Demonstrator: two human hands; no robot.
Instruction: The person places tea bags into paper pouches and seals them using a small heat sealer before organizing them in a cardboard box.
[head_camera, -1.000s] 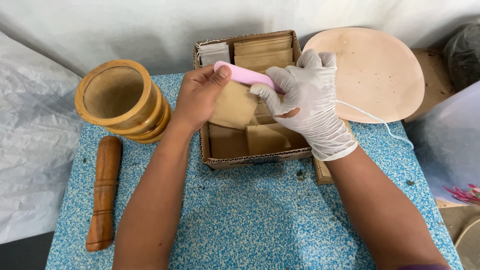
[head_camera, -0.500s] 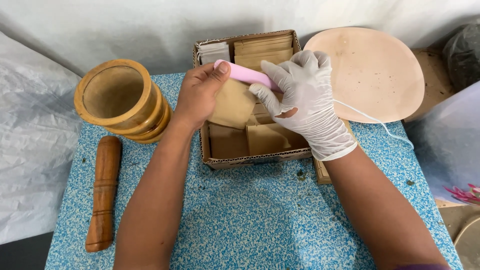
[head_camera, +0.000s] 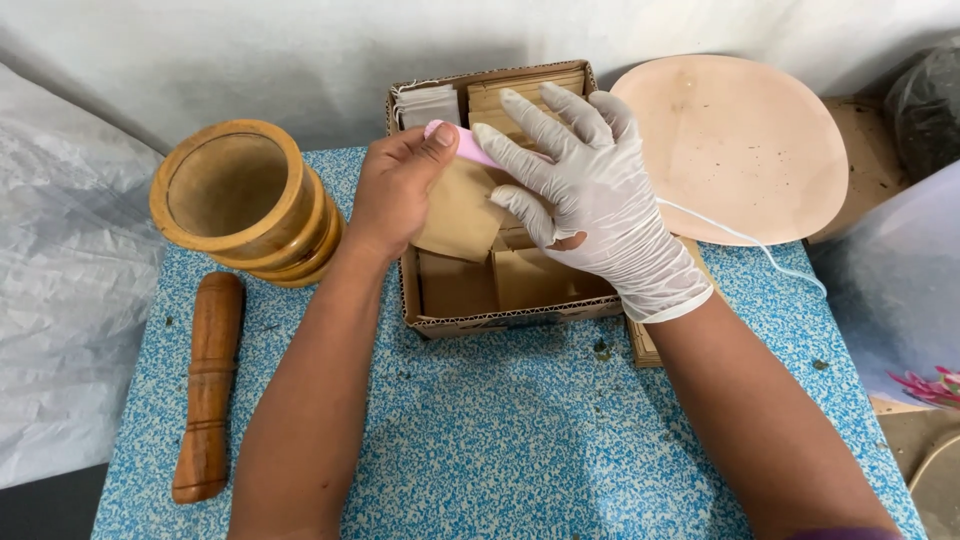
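My bare left hand (head_camera: 398, 190) holds a small brown paper pouch (head_camera: 458, 215) over an open cardboard box (head_camera: 500, 318), with its thumb on a pink handheld device (head_camera: 468, 146) at the pouch's top edge. My right hand (head_camera: 585, 190), in a white glove, rests its palm on the same pink device with fingers spread upward. A thin white cord (head_camera: 740, 240) runs from under the glove to the right. The box holds several brown pouches (head_camera: 520, 275) in rows.
A wooden mortar (head_camera: 240, 200) stands at the left on the blue speckled table (head_camera: 500, 440), with a wooden pestle (head_camera: 208, 385) lying below it. A round pale pink tray (head_camera: 745, 140) lies behind the box at the right. White plastic sheeting (head_camera: 60, 300) hangs left.
The gloved right hand has opened its fingers and shifted slightly up over the pink device. The left hand and pouch have stayed in place.
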